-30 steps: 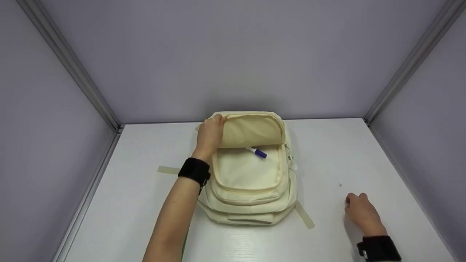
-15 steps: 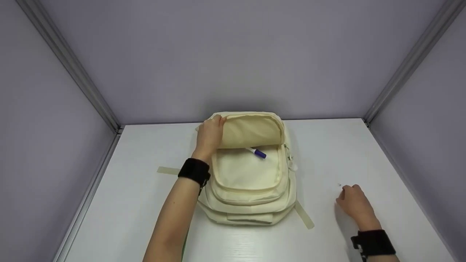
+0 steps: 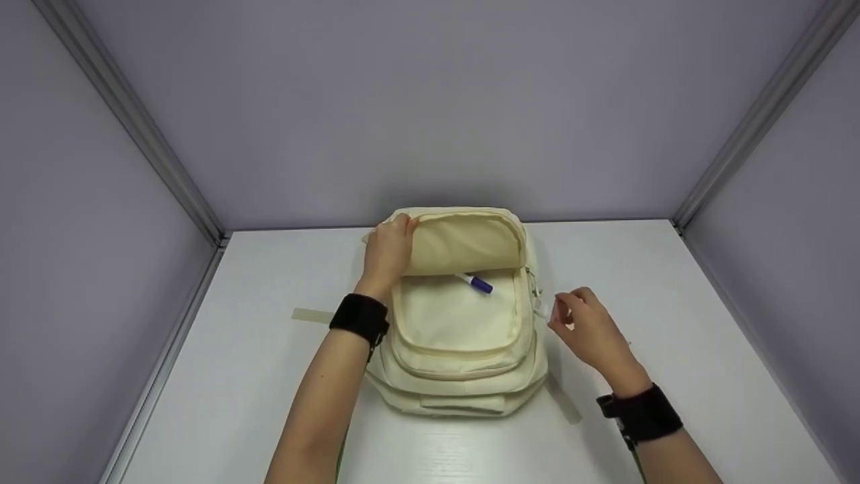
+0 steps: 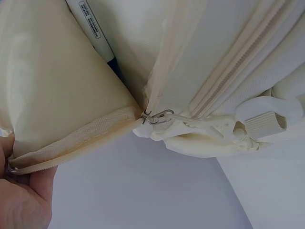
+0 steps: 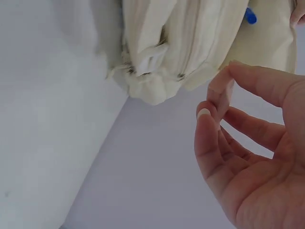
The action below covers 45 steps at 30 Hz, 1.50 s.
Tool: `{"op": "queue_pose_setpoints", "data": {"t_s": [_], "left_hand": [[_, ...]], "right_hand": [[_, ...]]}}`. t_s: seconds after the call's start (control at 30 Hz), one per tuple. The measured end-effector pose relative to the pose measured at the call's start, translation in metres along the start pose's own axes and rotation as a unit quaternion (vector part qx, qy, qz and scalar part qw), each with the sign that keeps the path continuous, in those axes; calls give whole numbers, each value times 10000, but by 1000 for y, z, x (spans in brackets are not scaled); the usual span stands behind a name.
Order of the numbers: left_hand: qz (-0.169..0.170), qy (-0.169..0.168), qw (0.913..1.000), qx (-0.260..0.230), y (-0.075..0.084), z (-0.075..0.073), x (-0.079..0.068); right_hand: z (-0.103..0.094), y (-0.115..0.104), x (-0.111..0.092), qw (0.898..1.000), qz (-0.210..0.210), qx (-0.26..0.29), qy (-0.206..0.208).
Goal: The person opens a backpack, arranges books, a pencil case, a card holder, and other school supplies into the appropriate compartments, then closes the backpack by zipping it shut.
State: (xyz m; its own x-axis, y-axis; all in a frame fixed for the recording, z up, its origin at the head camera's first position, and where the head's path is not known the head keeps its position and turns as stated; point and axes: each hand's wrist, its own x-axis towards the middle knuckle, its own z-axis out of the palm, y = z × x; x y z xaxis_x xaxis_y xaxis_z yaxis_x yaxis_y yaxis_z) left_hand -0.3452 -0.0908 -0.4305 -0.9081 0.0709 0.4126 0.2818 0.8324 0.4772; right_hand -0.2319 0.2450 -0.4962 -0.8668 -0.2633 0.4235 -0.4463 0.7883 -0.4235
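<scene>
A cream backpack (image 3: 457,319) lies on the white table with its front pocket unzipped. My left hand (image 3: 388,252) grips the upper left edge of the pocket's flap (image 3: 467,242) and holds it raised. In the left wrist view, thumb and fingers pinch the zipped edge of that flap. A white marker with a blue cap (image 3: 480,285) lies in the pocket, partly hidden under the flap. To the right of the bag, my right hand (image 3: 594,333) pinches a small pale pink block (image 5: 220,95) between thumb and fingertips, above the table.
Light strap ends (image 3: 563,399) stick out on either side of the bag. A zipper pull with a cord (image 4: 190,121) hangs at the pocket's side. A tiny speck lies on the table (image 3: 672,282) at right. Grey walls (image 3: 443,107) enclose the back and sides.
My right hand has moved left and away from me, from the right part of the table to beside the bag, with the block now visible in it. The left hand stays on the flap.
</scene>
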Motion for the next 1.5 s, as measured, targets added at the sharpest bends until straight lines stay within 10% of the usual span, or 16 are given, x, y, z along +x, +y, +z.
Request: {"op": "queue_pose_setpoints", "data": {"t_s": [0.53,0.87,1.27,1.5], "left_hand": [[-66,27,9999,-85,1,3,0],[-142,45,9998,-99,2,3,-1],[-85,-24,9998,-169,1,1,-4],[-53,-26,9998,-167,1,-1,-4]], "right_hand": [[52,-64,35,9920,-818,-269,-924],[71,-70,43,9923,-954,-74,-780],[50,-55,61,9761,-1887,-443,984],[38,-33,88,9662,-1753,-1015,1594]]}}
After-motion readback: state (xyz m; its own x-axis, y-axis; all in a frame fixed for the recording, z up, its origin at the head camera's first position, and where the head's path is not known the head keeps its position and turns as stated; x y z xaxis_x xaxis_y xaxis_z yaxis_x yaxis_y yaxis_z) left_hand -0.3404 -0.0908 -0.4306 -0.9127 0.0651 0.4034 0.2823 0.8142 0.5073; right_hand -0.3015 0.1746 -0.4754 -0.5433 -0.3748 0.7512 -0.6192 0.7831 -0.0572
